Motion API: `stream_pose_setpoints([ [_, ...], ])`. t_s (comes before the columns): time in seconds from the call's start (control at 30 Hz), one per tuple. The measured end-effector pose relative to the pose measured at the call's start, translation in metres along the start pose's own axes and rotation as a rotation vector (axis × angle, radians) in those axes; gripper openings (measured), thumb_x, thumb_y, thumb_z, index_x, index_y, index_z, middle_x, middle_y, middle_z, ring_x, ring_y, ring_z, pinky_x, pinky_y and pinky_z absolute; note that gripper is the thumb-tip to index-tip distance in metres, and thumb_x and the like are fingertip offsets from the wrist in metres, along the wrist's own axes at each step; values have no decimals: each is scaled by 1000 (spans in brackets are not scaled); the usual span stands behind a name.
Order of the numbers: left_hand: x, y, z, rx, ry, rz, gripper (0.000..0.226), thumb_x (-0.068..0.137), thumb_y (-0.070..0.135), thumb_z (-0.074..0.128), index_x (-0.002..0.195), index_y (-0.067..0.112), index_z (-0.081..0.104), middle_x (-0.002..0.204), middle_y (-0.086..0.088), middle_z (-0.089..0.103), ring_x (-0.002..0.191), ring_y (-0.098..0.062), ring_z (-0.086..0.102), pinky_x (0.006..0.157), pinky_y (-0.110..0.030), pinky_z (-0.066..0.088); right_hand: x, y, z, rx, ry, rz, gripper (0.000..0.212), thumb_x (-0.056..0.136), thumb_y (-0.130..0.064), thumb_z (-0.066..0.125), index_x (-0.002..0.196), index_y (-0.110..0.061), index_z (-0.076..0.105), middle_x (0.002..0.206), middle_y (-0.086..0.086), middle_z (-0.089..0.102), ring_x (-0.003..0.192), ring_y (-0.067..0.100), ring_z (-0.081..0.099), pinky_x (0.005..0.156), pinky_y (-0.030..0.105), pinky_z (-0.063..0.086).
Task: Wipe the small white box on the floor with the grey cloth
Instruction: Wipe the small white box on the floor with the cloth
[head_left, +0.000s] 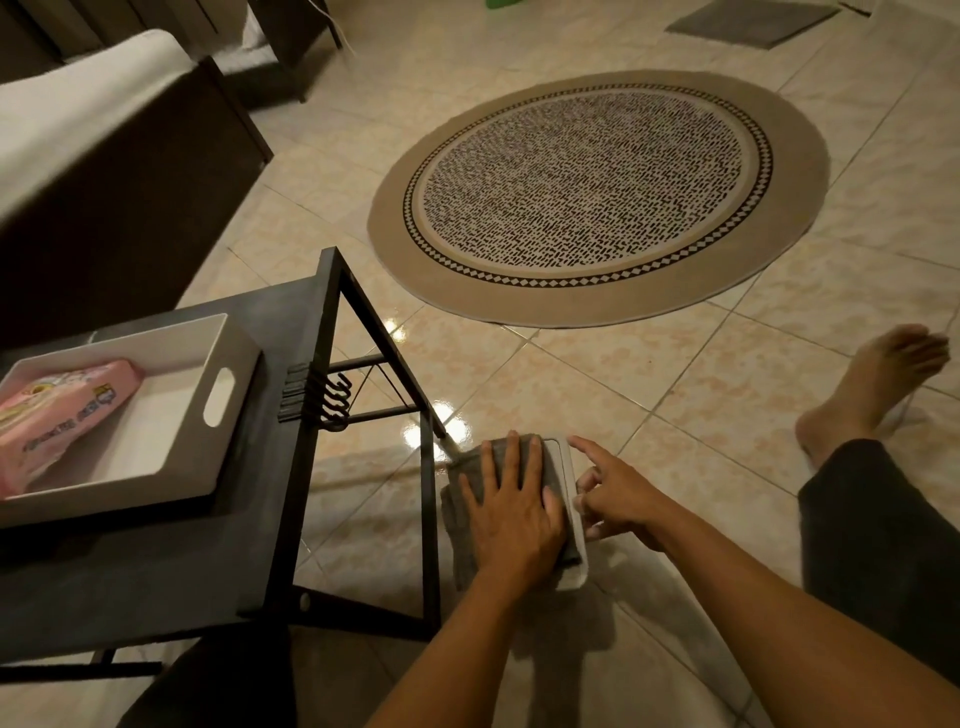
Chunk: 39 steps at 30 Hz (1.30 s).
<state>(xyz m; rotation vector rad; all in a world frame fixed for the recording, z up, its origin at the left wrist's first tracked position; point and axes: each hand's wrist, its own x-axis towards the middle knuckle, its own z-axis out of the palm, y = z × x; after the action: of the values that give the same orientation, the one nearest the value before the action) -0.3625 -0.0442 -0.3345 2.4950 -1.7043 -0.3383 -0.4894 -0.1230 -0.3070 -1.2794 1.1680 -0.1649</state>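
The small white box (563, 462) lies flat on the tiled floor beside the leg of a black table. A grey cloth (465, 545) covers most of its top. My left hand (511, 512) lies flat on the cloth with fingers spread, pressing it onto the box. My right hand (613, 491) grips the box's right edge, index finger stretched forward along it. Only the box's far and right rims and near right corner show.
A low black table (291, 332) stands at left, bearing a white tray (228, 358) with a pink packet (57, 410). A round patterned rug (597, 192) lies ahead. My bare foot (878, 384) and dark trouser leg (883, 545) rest at right. A dark sofa sits far left.
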Motion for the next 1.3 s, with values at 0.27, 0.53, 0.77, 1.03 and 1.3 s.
stream_pose_setpoints([
  [0.27, 6, -5, 2, -12, 19, -36, 65, 96, 49, 19, 154, 35, -7, 162, 4, -16, 146, -24, -22, 114, -61, -13, 12, -6, -7, -24, -5, 8, 85, 84, 17, 53, 147, -37, 36, 101, 15, 55, 75, 25, 63, 70, 47, 64],
  [0.53, 13, 13, -1, 27, -15, 67, 62, 97, 50, 16, 153, 37, -7, 162, 4, -18, 146, -23, -23, 115, -60, -11, 12, -4, -9, -7, -5, 2, 80, 83, 18, 47, 142, -36, 40, 96, 14, 54, 77, 24, 59, 71, 48, 64],
  [0.77, -10, 8, 4, -17, -21, -27, 63, 98, 51, 19, 152, 37, -11, 161, 3, -21, 145, -25, -26, 114, -57, -15, 13, -6, -4, -3, 0, 5, 80, 84, 17, 49, 143, -36, 40, 96, 12, 53, 73, 22, 58, 69, 46, 64],
  [1.03, 4, -7, -2, -40, 31, -117, 64, 96, 50, 14, 152, 35, -12, 163, 0, -17, 146, -28, -22, 116, -59, -8, 9, -3, -5, 3, 0, 11, 81, 85, 16, 51, 146, -35, 35, 95, 13, 54, 76, 24, 62, 69, 48, 64],
  [1.3, 5, -2, 0, -34, 18, -58, 63, 99, 48, 20, 153, 34, -10, 162, 0, -17, 146, -28, -20, 117, -57, -7, 10, -4, -4, -2, -7, 4, 79, 87, 17, 48, 146, -33, 34, 90, 11, 53, 68, 20, 60, 58, 36, 61],
])
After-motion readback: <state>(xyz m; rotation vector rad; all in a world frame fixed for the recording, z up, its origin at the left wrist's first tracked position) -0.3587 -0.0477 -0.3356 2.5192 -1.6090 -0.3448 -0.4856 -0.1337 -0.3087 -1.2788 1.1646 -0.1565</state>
